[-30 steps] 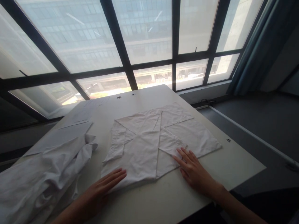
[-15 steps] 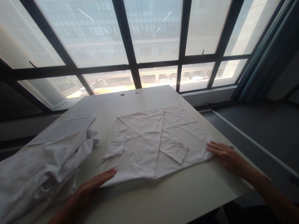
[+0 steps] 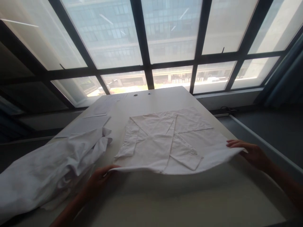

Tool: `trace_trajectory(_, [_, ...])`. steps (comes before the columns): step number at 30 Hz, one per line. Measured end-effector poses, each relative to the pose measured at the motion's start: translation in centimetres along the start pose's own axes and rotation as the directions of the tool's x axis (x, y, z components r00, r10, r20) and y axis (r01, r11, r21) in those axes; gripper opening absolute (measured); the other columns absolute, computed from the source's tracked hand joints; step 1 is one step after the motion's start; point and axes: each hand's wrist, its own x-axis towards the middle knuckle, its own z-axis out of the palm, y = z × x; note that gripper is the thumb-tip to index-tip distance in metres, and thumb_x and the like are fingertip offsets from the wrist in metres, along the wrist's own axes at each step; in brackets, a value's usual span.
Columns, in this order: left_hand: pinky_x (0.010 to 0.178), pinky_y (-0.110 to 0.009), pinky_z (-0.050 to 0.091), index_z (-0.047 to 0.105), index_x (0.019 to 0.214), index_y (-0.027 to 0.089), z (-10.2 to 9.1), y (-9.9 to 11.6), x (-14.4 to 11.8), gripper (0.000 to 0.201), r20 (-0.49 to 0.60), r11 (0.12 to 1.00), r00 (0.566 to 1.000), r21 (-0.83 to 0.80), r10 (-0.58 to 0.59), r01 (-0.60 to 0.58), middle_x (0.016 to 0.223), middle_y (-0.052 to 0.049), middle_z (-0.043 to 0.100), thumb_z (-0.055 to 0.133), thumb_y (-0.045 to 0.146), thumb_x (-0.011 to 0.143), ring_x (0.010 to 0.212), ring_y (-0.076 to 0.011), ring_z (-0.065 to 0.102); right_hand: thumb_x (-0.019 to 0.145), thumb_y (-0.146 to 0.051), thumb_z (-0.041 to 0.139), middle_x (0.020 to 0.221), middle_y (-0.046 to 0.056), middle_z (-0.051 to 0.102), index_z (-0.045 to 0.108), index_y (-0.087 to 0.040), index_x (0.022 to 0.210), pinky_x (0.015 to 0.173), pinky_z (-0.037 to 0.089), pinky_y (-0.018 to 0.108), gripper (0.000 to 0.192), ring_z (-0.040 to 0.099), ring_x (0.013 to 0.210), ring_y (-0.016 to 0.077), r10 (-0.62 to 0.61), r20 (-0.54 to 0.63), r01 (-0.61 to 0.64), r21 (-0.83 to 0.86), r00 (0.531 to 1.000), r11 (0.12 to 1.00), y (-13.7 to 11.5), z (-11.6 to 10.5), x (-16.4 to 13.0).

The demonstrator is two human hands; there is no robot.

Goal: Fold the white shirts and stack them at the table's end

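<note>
- So the main thing was a thin white cloth garment with folded-in sleeves (image 3: pixel 153 143), spread out across the middle of a big white flat-topped table (image 3: pixel 165 198).
- Left hand (image 3: pixel 100 178) was clamped on its near left corner, fingers over the top of the edge. It was pretty dark there, so couldn't really make out the thumb.
- Right hand (image 3: pixel 254 153) had the near right corner pinched, fingertips on top, and that corner was up off the table.
- Between the two hands the near edge kinda sagged in a shallow curve, with a shadow on the tabletop under it. The far part lay flat, a bit wrinkly.
- One folded sleeve (image 3: pixel 129 143) sat along the left side, and the other sleeve (image 3: pixel 186 153) slanted across right of centre, its end close to the near edge.
- Left of all that was a crumpled heap of white fabric (image 3: pixel 54 170), just beside the left forearm, with flat white paper sheets (image 3: pixel 86 124) beyond it.
- Behind the table: tall black-framed windows (image 3: pixel 148 67), plus a dark blue curtain (image 3: pixel 281 82) off to the right.
</note>
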Motion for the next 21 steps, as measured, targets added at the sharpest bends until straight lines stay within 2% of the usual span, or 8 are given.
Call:
trace_trajectory(3, [0.075, -0.032, 0.059, 0.082, 0.091, 0.022, -0.3, 0.2, 0.7, 0.057, -0.128, 1.0, 0.992, -0.013, 0.004, -0.006, 0.088, -0.006, 0.079, 0.062, 0.074, 0.077, 0.082, -0.0282, 0.073, 0.076, -0.078, 0.066, 0.104, 0.012, 0.078, 0.079, -0.024, 0.086, 0.096, 0.055, 0.044, 0.056, 0.071, 0.106, 0.0348, 0.194, -0.019, -0.192, 0.097, 0.981, 0.977, -0.6, -0.5, 1.6])
trace_trajectory(6, [0.067, -0.029, 0.057, 0.079, 0.108, 0.018, -0.3, 0.8, 2.0, 0.062, -0.243, 0.999, 0.969, -0.037, -0.039, 0.031, 0.09, -0.007, 0.078, 0.063, 0.071, 0.079, 0.078, -0.0254, 0.071, 0.065, -0.083, 0.068, 0.093, 0.013, 0.079, 0.079, -0.02, 0.08, 0.083, 0.057, 0.042, 0.066, 0.072, 0.092, 0.0354, 0.372, -0.124, -0.359, 0.117, 0.92, 0.926, -0.8, -0.3, 3.6])
trace_trajectory(9, [0.058, -0.024, 0.05, 0.076, 0.117, 0.014, 0.1, 1.5, 4.0, 0.067, -0.319, 0.996, 0.944, -0.048, -0.081, 0.069, 0.077, -0.005, 0.074, 0.062, 0.068, 0.081, 0.068, -0.0209, 0.065, 0.065, -0.076, 0.069, 0.085, 0.013, 0.078, 0.079, -0.016, 0.083, 0.07, 0.055, 0.037, 0.063, 0.07, 0.078, 0.0306, 0.468, -0.192, -0.458, 0.096, 0.862, 0.884, -0.5, 0.8, 5.6])
trace_trajectory(12, [0.051, -0.023, 0.042, 0.075, 0.115, 0.011, 0.4, 2.1, 6.1, 0.067, -0.312, 0.994, 0.943, -0.032, -0.113, 0.109, 0.066, -0.002, 0.068, 0.063, 0.066, 0.079, 0.058, -0.0173, 0.059, 0.069, -0.066, 0.067, 0.078, 0.009, 0.076, 0.079, -0.016, 0.082, 0.062, 0.049, 0.033, 0.053, 0.068, 0.072, 0.0273, 0.494, -0.169, -0.502, 0.0, 0.853, 0.865, 0.3, 2.2, 7.2])
trace_trajectory(17, [0.056, -0.025, 0.045, 0.074, 0.116, 0.013, 0.9, 2.1, 7.7, 0.064, -0.247, 0.984, 0.953, -0.001, -0.174, 0.179, 0.07, -0.004, 0.073, 0.064, 0.063, 0.076, 0.063, -0.0202, 0.064, 0.073, -0.063, 0.058, 0.067, 0.006, 0.071, 0.074, -0.019, 0.069, 0.06, 0.045, 0.031, 0.047, 0.066, 0.071, 0.0265, 0.387, -0.205, -0.421, -0.161, 0.899, 0.893, 1.5, 3.9, 8.0])
trace_trajectory(21, [0.06, -0.026, 0.049, 0.071, 0.116, 0.014, 1.3, 1.7, 7.6, 0.062, -0.332, 0.986, 0.93, -0.004, -0.157, 0.166, 0.076, -0.006, 0.075, 0.06, 0.064, 0.081, 0.07, -0.0228, 0.068, 0.076, -0.062, 0.056, 0.066, 0.007, 0.07, 0.07, -0.019, 0.07, 0.057, 0.043, 0.032, 0.045, 0.064, 0.065, 0.0249, 0.36, -0.303, -0.417, -0.145, 0.882, 0.897, 1.5, 4.7, 8.1])
